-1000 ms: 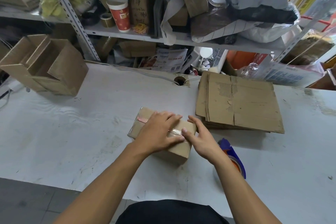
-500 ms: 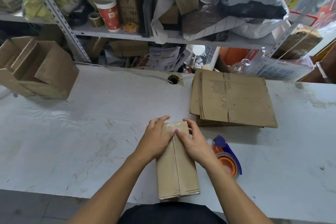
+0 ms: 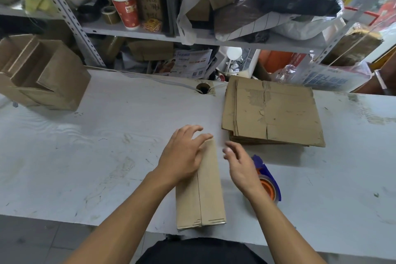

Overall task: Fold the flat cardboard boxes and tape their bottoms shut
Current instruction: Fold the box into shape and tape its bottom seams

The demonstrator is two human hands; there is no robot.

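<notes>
Head view: a folded cardboard box (image 3: 201, 191) lies lengthwise on the white table (image 3: 85, 156), near its front edge. The left hand (image 3: 182, 156) rests on the box's far left part, fingers spread and nearly straight. The right hand (image 3: 240, 167) hovers just right of the box, fingers loosely apart, holding nothing. A tape dispenser (image 3: 267, 184) sits right of the box, partly under that wrist. A stack of flat cardboard (image 3: 272, 113) lies beyond the box to the right; assembled open boxes (image 3: 42, 75) stand far left of it.
</notes>
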